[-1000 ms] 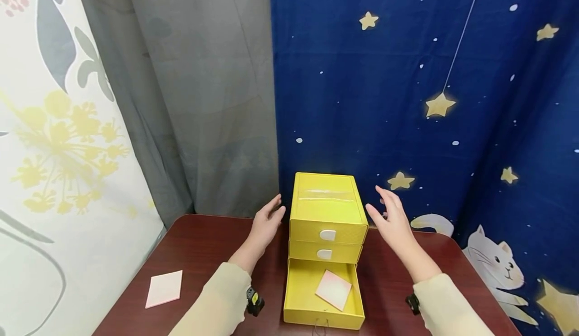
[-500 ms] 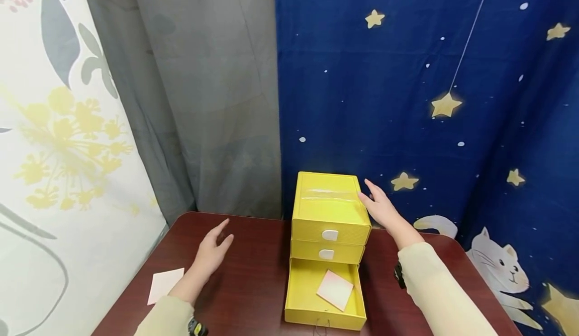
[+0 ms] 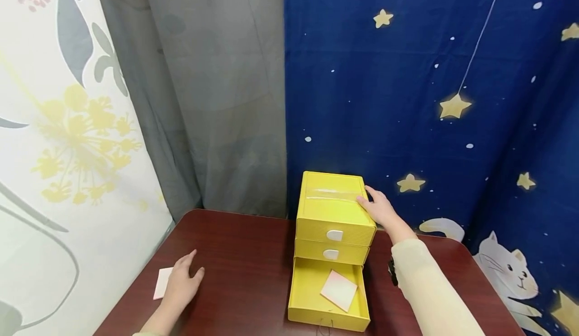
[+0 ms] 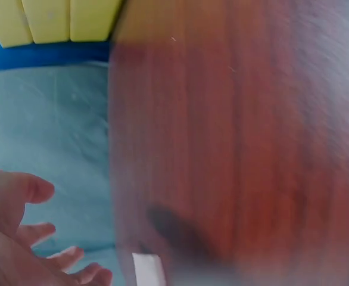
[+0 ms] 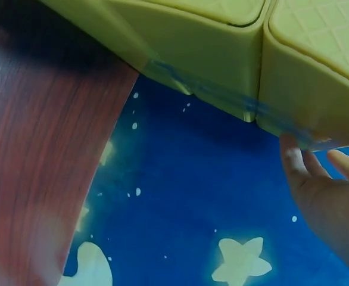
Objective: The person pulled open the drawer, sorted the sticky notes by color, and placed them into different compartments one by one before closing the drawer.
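A yellow three-drawer box (image 3: 336, 210) stands on the table, its bottom drawer (image 3: 303, 296) pulled out. Inside that drawer lies a pale pink sticky note pad (image 3: 339, 289). My right hand (image 3: 382, 209) rests at the box's upper right edge, thumb over the top, fingers along the side; in the right wrist view its fingertips (image 5: 290, 149) meet the yellow wall. Far to the left, my left hand (image 3: 182, 283) hovers with loose, spread fingers beside a second sticky note pad (image 3: 162, 281), partly covering it. The left wrist view shows that hand (image 4: 19, 232) holding nothing.
The dark red-brown table (image 3: 244, 270) has a rounded back edge, with grey (image 3: 226, 99) and blue star-patterned (image 3: 407, 99) curtains close behind. Clear tape (image 3: 332, 194) crosses the box top. A thin cord loop (image 3: 324, 326) hangs at the open drawer's front.
My left hand has moved from beside the box leftward and down to the loose note pad. My right hand has come in against the box's right side. The head view has shifted slightly.
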`<state>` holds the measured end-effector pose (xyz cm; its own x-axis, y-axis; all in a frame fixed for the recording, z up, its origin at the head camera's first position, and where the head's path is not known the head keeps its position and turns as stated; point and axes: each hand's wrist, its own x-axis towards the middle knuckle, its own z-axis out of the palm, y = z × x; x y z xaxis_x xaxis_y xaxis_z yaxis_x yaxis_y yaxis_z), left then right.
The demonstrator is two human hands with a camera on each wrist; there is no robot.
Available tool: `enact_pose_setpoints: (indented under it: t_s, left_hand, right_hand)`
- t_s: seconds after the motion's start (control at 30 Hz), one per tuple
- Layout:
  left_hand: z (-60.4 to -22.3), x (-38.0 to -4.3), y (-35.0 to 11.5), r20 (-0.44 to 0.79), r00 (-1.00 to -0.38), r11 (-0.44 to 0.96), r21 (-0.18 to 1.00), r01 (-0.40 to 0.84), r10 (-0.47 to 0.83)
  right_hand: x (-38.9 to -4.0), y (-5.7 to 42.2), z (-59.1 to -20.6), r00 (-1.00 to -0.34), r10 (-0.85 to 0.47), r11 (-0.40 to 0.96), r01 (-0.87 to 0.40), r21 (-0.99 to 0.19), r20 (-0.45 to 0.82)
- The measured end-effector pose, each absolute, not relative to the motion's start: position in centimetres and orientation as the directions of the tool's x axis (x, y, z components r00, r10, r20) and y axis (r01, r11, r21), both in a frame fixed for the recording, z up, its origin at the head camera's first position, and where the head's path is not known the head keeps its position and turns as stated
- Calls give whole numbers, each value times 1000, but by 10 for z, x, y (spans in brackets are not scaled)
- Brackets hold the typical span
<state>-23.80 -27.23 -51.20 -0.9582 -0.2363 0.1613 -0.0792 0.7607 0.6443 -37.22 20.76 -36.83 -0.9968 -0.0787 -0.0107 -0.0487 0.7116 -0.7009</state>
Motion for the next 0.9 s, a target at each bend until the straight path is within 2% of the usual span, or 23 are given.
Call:
enact_pose_setpoints:
  t_s: [0.23, 0.4, 0.5, 0.9]
  left_hand:
    - [-529, -231, -301, 100, -938, 759, 619, -201, -331]
    - [-537, -227, -312, 33, -936, 761, 592, -265, -351]
    - [-538, -224, -315, -9, -929, 756, 578, -307, -371]
    - [-541, -228, -321, -33, -869, 736, 517, -438, -494]
  right_hand:
    - [-372, 207, -374, -998, -39, 598, 9, -801, -41]
    - [-369, 208, -376, -998, 17, 519, 58, -853, -57]
    - [-369, 206, -377, -998, 44, 505, 61, -861, -45]
    - [-367, 204, -376, -997, 59, 502, 71, -862, -48]
